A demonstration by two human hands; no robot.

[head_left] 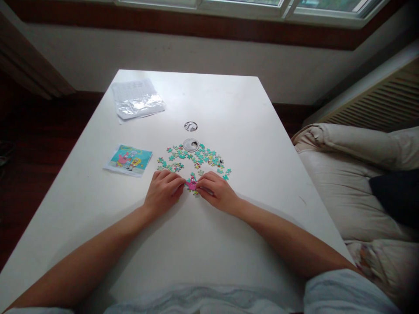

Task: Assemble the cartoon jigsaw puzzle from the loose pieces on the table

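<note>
Apparently joining pink puzzle pieces (191,186), pinched between left grip (164,189) and right grip (218,190); next calls for aligning edges, clear of loose pieces (209,153) beyond.

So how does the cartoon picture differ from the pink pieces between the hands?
The picture is one larger sheet; the pink pieces make a much smaller patch with an uneven edge.
The picture lies off to the left, untouched; the pink pieces are at the fingertips of the left hand and right hand.
The picture shows several figures on blue-green; the pink pieces are mostly pink.
Both contain pink.
</note>
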